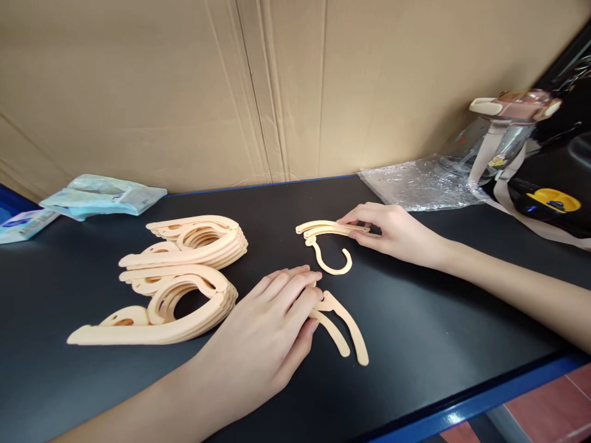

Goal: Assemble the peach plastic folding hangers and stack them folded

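Note:
Near the middle of the dark table, my right hand (383, 227) pinches the curved arms of a cream plastic folding hanger (323, 229) between thumb and fingers. Its open hook (333, 269) curls out on the near side. Closer to me, my left hand (281, 326) is closed over one end of a second cream folding hanger (348, 326). Two curved arms stick out from under those fingers toward the front right; the rest is hidden by the hand. Two stacks of folded hangers lie left of my left hand, a far stack (221, 249) and a near stack (203, 311).
Light blue plastic packets (106, 195) lie at the back left. On the right are a clear plastic bag (410, 184), a strapped water bottle (503, 138) and a black item with a yellow part (554, 200). Cardboard (184, 92) stands behind the table; its blue edge (462, 403) runs in front.

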Available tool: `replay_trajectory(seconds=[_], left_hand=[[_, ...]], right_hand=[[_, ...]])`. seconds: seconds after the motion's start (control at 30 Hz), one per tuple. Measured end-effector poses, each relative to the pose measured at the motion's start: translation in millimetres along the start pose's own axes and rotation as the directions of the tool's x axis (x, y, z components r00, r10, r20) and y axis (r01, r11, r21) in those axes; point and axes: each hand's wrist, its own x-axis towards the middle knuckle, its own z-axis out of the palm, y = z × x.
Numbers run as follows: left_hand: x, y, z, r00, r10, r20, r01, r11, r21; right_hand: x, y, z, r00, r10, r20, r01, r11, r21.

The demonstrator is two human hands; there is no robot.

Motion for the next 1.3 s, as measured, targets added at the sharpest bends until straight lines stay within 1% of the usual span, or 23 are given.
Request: replay_trajectory(seconds=[0.17, 0.43, 0.5, 0.63, 0.73, 0.83, 0.9, 1.07, 1.2, 1.3], left_hand=[[-2.7, -2.1, 3.9, 0.998, -0.040, -0.051, 0.036, 0.996, -0.076], [-3.7, -1.9, 2.6, 0.999, -0.047, -0.026, 0.043, 0.991, -0.127], [-4.2, -2.2, 3.1, 0.998, -0.051, -0.025, 0.047, 0.991, -0.127], [-6.0, -3.3, 4.3, 0.998, -0.064, -0.027, 0.061, 0.992, -0.110], [-7.4, -4.5, 4.4, 0.999, -0.039, 0.006, 0.039, 0.997, -0.073], [-8.3, -6.1, 4.7, 0.997, 0.021, 0.078, -0.017, 0.999, -0.050], [-8.5, -6.9, 5.1, 0.995, 0.031, 0.099, -0.026, 0.998, -0.053], [-7.0, -6.1, 3.9, 0.999, 0.015, 0.051, -0.010, 0.995, -0.102], [-6.4, -4.0, 1.6, 0.999, 0.021, 0.027, -0.017, 0.989, -0.146], [-7.2, -3.8, 1.3, 1.000, 0.001, 0.023, 0.003, 0.988, -0.156]], right_hand=[[-3.2, -3.0, -5.7, 1.000, -0.016, 0.021, 0.015, 1.000, 0.010], [-5.1, -8.4, -4.7, 0.993, -0.063, 0.103, 0.070, 0.996, -0.061], [-5.3, -8.2, -4.3, 0.993, -0.050, 0.106, 0.058, 0.995, -0.079], [-5.9, -8.2, -5.6, 0.997, 0.017, 0.082, -0.004, 0.988, -0.155], [-6.3, -8.3, -6.2, 0.996, 0.022, 0.090, -0.006, 0.985, -0.171], [-6.3, -8.0, -4.9, 0.994, -0.009, 0.112, 0.022, 0.992, -0.121], [-6.0, -7.9, -3.6, 0.993, -0.008, 0.120, 0.019, 0.995, -0.095], [-4.8, -8.1, -2.8, 0.993, 0.021, 0.116, -0.010, 0.996, -0.087], [-4.8, -7.3, -3.6, 0.994, 0.011, 0.111, 0.001, 0.995, -0.104], [-5.1, -6.6, -2.9, 0.994, 0.011, 0.109, 0.002, 0.993, -0.116]])
